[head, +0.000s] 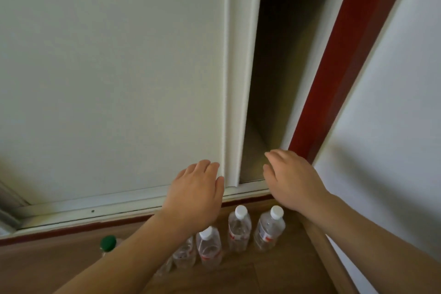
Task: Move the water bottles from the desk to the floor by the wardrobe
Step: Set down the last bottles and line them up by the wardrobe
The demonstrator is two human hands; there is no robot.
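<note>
Several water bottles (239,231) stand upright on the wood floor (59,267) at six o'clock, beside the white wardrobe (114,83). Left hand (198,188) and right hand (292,179) hover above, fingers spread, holding nothing. The counter is unseen; any remainder is unknowable.

white-capped clear water bottles (239,230): 3 upright below the fingers | capless-looking clear bottles (184,254): at least 1, partly hidden under the left forearm | green-capped bottle (108,243): 1 | hands: 2, left hand (196,187), right hand (292,179)
</note>
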